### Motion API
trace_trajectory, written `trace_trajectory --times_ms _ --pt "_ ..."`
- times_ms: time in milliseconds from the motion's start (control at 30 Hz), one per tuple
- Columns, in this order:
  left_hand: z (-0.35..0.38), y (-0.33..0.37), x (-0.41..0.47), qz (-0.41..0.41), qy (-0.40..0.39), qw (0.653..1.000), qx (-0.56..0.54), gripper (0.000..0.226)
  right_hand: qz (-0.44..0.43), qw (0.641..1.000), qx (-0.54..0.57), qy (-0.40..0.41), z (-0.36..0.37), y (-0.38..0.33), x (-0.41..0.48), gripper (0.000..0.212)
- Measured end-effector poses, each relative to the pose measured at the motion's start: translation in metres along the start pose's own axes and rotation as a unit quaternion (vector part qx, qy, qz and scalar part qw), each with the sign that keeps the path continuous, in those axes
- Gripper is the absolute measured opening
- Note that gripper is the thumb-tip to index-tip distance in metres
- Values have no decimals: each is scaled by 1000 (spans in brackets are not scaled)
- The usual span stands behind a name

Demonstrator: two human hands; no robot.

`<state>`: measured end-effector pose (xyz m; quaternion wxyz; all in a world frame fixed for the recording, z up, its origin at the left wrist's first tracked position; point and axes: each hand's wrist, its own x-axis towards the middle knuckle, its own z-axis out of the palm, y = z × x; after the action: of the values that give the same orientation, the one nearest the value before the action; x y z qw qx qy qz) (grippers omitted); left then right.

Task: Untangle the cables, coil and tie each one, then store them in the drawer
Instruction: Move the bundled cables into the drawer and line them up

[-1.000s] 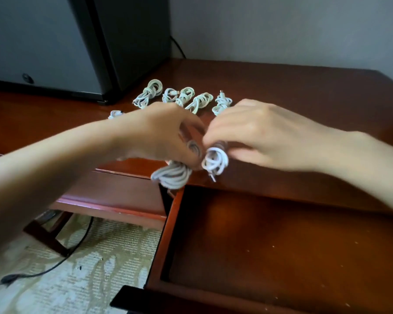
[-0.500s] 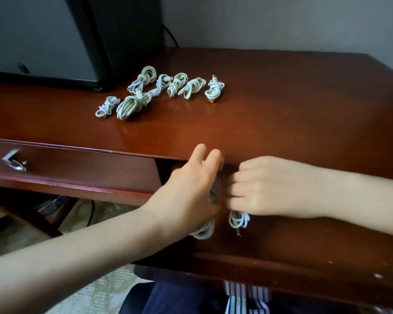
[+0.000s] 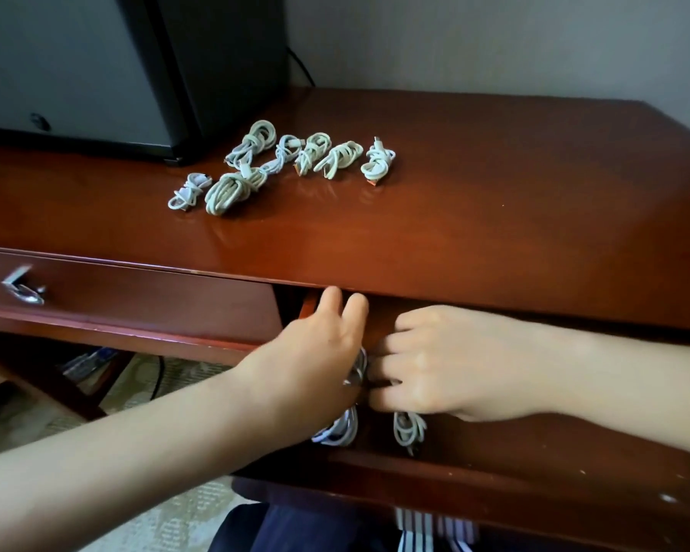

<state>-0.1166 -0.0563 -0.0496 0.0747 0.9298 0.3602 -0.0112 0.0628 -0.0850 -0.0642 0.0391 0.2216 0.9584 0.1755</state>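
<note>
While both are down in drawer (image 3: pixel 534 484) | left hand (image 3: pixel 311 364) grips larger coil (image 3: pixel 337 430) | right hand (image 3: pixel 447 364) grips smaller coil (image 3: pixel 407 428)

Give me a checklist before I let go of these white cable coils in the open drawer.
1. Brown wooden drawer pulled open: ok.
2. Left hand grips left white cable coil inside drawer: ok.
3. Right hand grips right white cable coil inside drawer: ok.
4. Both coils resting on drawer floor: cannot tell.
5. Held coils tied: cannot tell, hands cover them.
6. All coils stored: not ok, seven white coils lie on glossy brown desktop.
</note>
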Motion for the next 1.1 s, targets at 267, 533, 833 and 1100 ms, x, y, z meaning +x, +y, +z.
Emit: trace_trajectory --times_ms 267,533,833,1100 --pt "-72 -30 3 -32 -70 995 -56 43 18 990 140 -25 -46 30 30 16" --pt "-114 -89 17 -87 -21 979 -185 25 134 991 24 -17 -56 88 78 15" --pt "-120 -169 52 -208 165 930 -256 5 239 965 37 101 -51 147 114 25" --pt "-85 -197 91 -302 77 944 -112 48 289 947 86 113 -17 159 140 74"
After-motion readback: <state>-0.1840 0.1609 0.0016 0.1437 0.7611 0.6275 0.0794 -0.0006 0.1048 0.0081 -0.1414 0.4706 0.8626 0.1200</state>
